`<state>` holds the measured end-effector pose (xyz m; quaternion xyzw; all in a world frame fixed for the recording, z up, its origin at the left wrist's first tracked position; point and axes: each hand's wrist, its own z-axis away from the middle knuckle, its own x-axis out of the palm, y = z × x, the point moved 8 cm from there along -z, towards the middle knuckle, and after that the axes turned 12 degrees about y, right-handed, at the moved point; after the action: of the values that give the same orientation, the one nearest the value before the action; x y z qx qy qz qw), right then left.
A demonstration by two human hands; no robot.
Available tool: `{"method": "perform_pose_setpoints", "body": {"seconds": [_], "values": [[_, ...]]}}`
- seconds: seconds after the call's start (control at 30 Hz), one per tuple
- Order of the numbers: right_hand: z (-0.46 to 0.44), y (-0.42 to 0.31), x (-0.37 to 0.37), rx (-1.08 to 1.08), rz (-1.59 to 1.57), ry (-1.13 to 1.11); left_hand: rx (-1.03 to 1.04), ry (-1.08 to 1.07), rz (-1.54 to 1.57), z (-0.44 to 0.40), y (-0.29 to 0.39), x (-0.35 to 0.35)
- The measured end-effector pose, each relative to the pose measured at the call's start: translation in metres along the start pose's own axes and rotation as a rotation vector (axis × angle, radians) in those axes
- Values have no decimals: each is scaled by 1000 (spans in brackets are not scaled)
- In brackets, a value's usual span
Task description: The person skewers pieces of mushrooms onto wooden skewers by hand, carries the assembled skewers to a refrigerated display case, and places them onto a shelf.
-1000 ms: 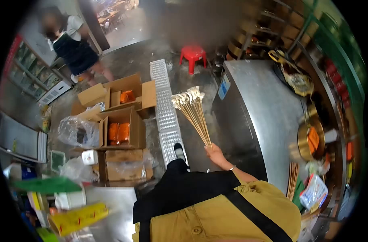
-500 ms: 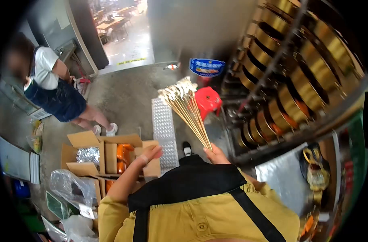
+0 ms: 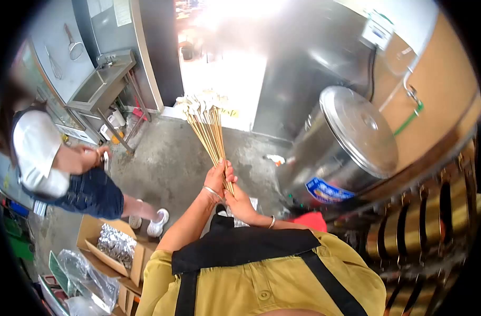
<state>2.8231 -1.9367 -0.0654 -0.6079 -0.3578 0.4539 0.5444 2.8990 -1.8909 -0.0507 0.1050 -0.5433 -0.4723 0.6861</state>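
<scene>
A fanned bundle of skewers (image 3: 209, 137) stands out in front of me, pale folded food on the far tips. My left hand (image 3: 217, 178) is wrapped round the lower part of the sticks. Just below it, my right hand (image 3: 239, 204) closes on the bottom ends of the same bundle. The two hands nearly touch each other. What exactly the pale food is cannot be made out.
A large lidded steel drum (image 3: 330, 152) stands ahead right, near a red stool (image 3: 310, 221) and racks of brass-coloured pots (image 3: 409, 221). At left are another person (image 3: 66, 158), a steel sink (image 3: 95, 87) and an opened carton (image 3: 111, 245). A bright doorway (image 3: 219, 68) lies ahead.
My left hand has come over from beside the cartons and taken hold of the skewers. The bundle has moved left. My view has turned right, bringing the steel drum into sight.
</scene>
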Motion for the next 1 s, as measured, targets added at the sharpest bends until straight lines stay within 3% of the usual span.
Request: {"method": "perform_pose_setpoints", "body": {"seconds": [0.3, 0.37, 0.5, 0.6, 0.77, 1.0], "values": [[-310, -46, 82, 57, -56, -209, 156, -112, -59, -257, 186, 19], [-376, -81, 98, -482, 299, -376, 169, -139, -73, -310, 229, 16], [-573, -147, 88, -354, 69, 5, 125, -153, -170, -412, 305, -5], [-690, -194, 140, -376, -148, -4, 150, -125, -269, -478, 361, -13], [-832, -207, 209, -216, -198, -77, 144, -71, -317, -578, 432, -15], [-1000, -217, 243, -202, -142, 57, 130, -106, -332, -741, 513, -10]]}}
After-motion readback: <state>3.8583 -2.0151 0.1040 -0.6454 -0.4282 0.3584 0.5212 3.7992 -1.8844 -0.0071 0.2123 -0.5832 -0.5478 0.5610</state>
